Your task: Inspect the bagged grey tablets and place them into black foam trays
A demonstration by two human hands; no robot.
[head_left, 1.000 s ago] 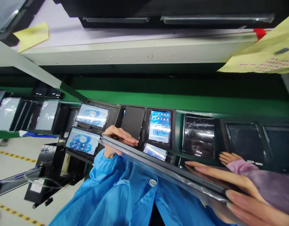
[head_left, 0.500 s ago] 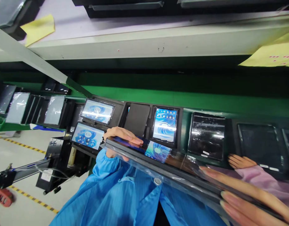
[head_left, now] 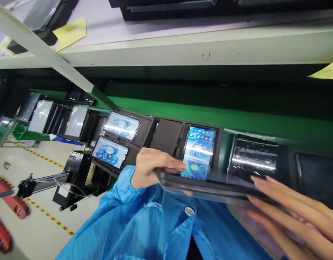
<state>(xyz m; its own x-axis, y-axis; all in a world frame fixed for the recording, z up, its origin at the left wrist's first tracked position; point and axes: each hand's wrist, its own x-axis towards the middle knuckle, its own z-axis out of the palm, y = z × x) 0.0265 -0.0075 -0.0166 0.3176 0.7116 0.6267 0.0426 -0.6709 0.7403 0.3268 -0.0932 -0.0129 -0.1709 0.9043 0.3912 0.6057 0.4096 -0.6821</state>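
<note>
A dark tablet [head_left: 209, 183] hangs almost edge-on in front of the blue coat, with loose clear film below its edge. My left hand [head_left: 155, 166] grips its left end, fingers over the top face. At the other end, my right hand [head_left: 296, 213] pinches the tablet between its fingers; this hand is smeared by motion. Just beyond stands a lit tablet [head_left: 199, 151] in a black tray, overlapped at its lower edge by the held one. Left of my left hand lie two more lit tablets, the nearer tablet [head_left: 110, 151] showing a clock.
A white shelf edge [head_left: 166, 54] crosses above the green bench [head_left: 155, 97], with a slanted post [head_left: 74, 76] at left. A film-covered dark tablet [head_left: 253, 159] lies right of centre. Several trays line the left. A black device on an arm [head_left: 71, 177] stands over the floor.
The tablet has turned flatter and is seen more edge-on. My left hand has moved right in view and the camera has shifted left. The pink-sleeved person's hand at right no longer shows clearly.
</note>
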